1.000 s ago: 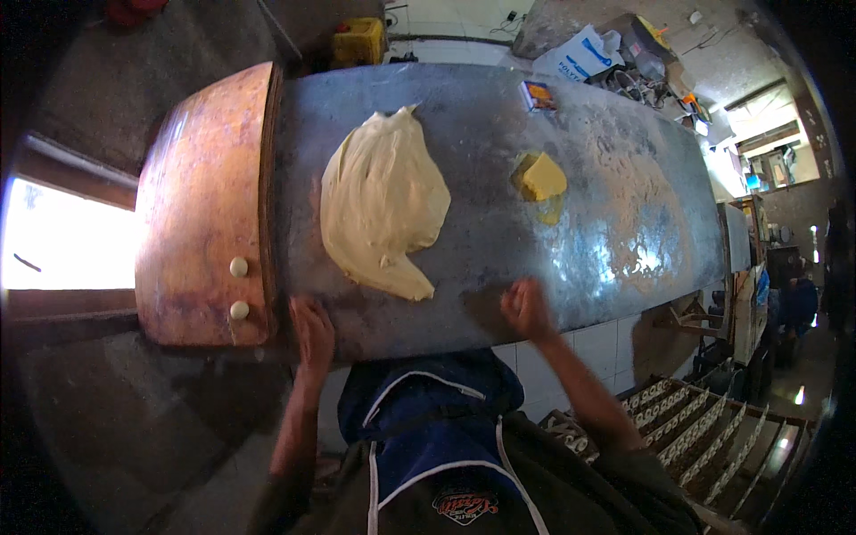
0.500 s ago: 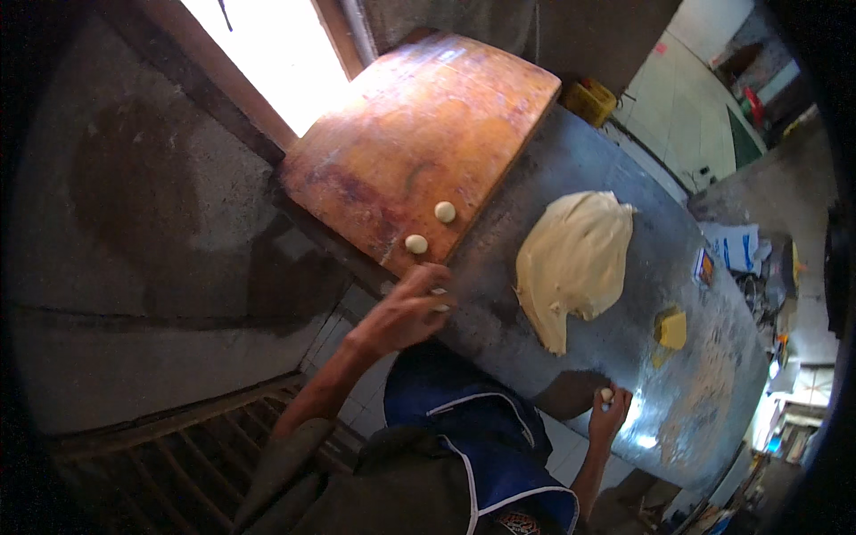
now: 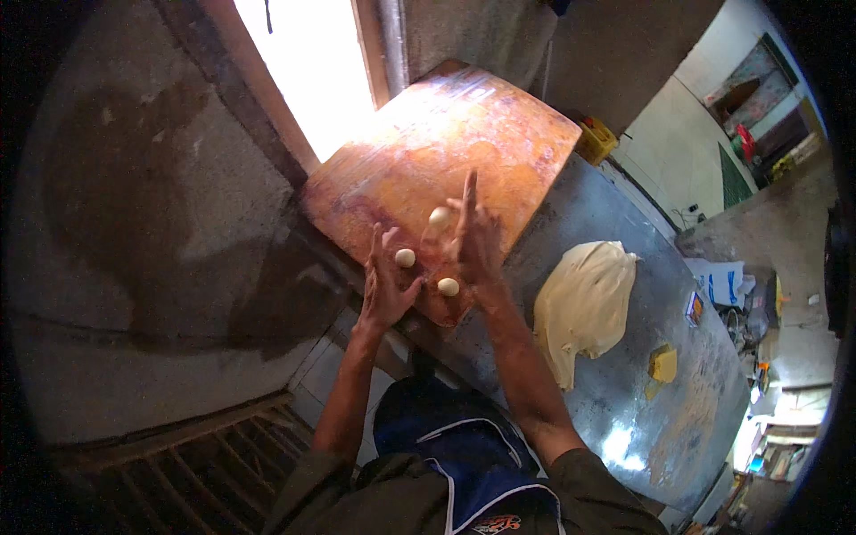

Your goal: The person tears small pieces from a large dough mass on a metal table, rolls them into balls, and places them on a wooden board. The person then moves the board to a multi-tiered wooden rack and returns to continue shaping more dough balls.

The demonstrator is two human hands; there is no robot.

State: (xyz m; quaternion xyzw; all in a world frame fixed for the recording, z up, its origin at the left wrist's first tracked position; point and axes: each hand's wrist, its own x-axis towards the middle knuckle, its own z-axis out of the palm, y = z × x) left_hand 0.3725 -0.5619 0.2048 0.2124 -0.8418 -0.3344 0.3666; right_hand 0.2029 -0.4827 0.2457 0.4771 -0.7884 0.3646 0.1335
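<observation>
Both my hands are over the near corner of a wooden board [image 3: 499, 134]. My left hand [image 3: 385, 290] is open, thumb and fingers spread beside a small pale dough ball [image 3: 405, 258]. To its right, my right hand [image 3: 477, 245] is smeared by motion but has fingers stretched out, the longest pointing away from me. A second dough ball [image 3: 439, 215] sits just left of those fingers. Nearer me, between the two wrists, lies a third dough ball [image 3: 448, 287]. No ball shows inside either hand.
A large mass of pale dough [image 3: 588, 299] rests on the grey metal table [image 3: 580, 201] to the right. Beyond it are a yellow block [image 3: 662, 364] and a small box [image 3: 695, 309]. A yellow crate [image 3: 596, 140] stands behind the board; a wall [image 3: 160, 223] closes the left.
My right hand has moved from the table's near right side, where it held a dough ball, to the board. My left hand has opened. Three balls now lie on the board instead of two.
</observation>
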